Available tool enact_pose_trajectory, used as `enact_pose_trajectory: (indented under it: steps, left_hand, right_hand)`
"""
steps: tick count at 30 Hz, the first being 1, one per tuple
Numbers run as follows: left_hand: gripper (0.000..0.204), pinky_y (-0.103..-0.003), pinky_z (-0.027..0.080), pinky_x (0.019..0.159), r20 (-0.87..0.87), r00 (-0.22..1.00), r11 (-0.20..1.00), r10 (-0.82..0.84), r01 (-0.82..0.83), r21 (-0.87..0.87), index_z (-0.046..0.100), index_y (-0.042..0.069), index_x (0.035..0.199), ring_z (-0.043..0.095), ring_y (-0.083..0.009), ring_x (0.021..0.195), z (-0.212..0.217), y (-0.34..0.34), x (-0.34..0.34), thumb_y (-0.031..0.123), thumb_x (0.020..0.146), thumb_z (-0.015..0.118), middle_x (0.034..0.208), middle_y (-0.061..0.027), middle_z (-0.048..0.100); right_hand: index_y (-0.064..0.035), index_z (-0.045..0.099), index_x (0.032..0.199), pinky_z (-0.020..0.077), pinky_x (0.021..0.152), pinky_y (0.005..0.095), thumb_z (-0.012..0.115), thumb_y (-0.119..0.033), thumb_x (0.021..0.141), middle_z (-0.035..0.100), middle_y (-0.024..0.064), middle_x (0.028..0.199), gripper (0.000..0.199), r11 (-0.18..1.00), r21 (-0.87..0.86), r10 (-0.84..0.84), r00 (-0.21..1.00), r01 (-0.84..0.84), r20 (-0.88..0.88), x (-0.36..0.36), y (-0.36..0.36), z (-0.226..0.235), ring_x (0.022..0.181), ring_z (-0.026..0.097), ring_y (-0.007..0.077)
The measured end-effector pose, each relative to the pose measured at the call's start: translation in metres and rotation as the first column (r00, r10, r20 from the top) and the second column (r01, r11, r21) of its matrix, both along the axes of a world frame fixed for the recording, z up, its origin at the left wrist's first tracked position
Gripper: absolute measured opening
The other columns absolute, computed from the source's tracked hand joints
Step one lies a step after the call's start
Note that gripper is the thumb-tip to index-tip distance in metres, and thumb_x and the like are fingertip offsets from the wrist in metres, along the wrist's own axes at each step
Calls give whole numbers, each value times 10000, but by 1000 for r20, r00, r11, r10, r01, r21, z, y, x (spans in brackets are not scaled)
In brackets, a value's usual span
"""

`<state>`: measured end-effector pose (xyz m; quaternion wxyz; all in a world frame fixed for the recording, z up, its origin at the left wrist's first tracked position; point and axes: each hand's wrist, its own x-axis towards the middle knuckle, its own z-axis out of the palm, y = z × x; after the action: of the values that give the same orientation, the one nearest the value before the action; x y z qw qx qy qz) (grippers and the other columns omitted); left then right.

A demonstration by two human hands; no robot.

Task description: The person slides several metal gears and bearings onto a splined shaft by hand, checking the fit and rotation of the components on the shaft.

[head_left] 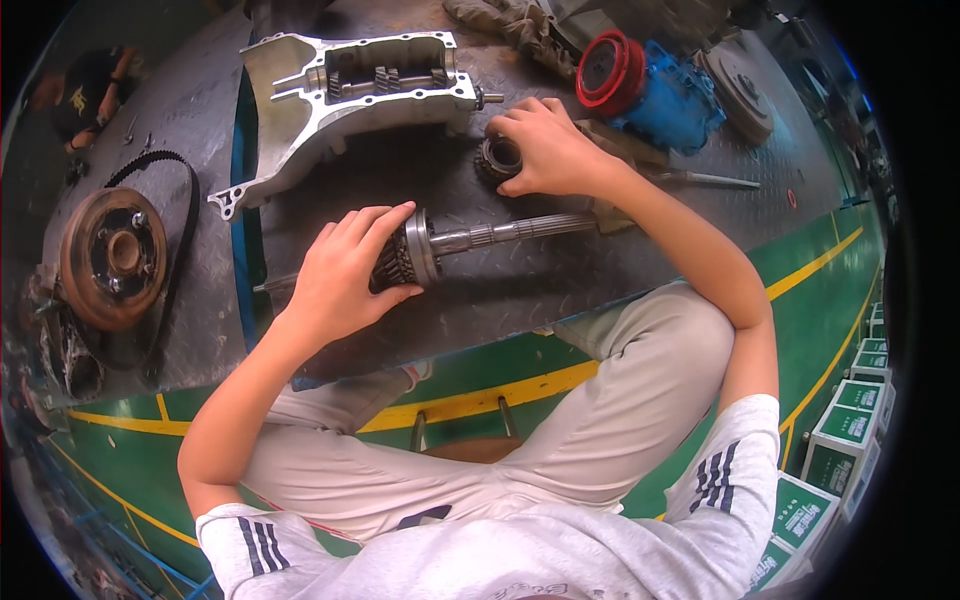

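Observation:
My left hand (345, 265) is wrapped round the gears at the left end of a splined gearbox shaft (525, 227), which lies across the metal bench. Its thumb and fingers press against the toothed ring (421, 247). Farther right, my right hand (550, 150) grips a dark gear (494, 163) from above, with the thumb on its near side and the fingers on its far side. The gear's round bore faces up. Beyond both hands lies an open aluminium gearbox housing (330, 125) with a second set of gears (385, 80) inside.
A blue pump-like unit with a red ring (655, 95) stands at the back right, beside a metal disc (738, 95). At the left lie a rusty brake drum (113, 258) and a black toothed belt (190, 215). Green-and-white boxes (840, 440) line the floor at right.

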<state>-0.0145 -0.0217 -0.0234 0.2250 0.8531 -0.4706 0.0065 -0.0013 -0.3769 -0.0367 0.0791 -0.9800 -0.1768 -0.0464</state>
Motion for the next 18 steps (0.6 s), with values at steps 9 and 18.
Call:
enact_pose_trajectory:
  steps: [9,18]
  left_hand:
    - [996,-511,519,1101,20,1000,1000,-1,1,-9,544,129,1595,636,-431,1258,-2,0,1,195,712,1002,1440,-175,637]
    - [1008,-513,526,1096,11,1000,1000,-6,7,-1,554,130,1604,642,-429,1247,-2,0,2,207,705,1004,1447,-175,636]
  right_hand:
    - [-5,656,1372,566,1055,433,906,-200,746,656,206,1284,701,968,247,-40,999,45,-24,-20,-7,27,1236,654,413]
    - [-6,647,1376,535,1123,462,887,-167,712,591,202,1344,724,959,271,62,994,-83,87,-47,-27,48,1257,616,414]
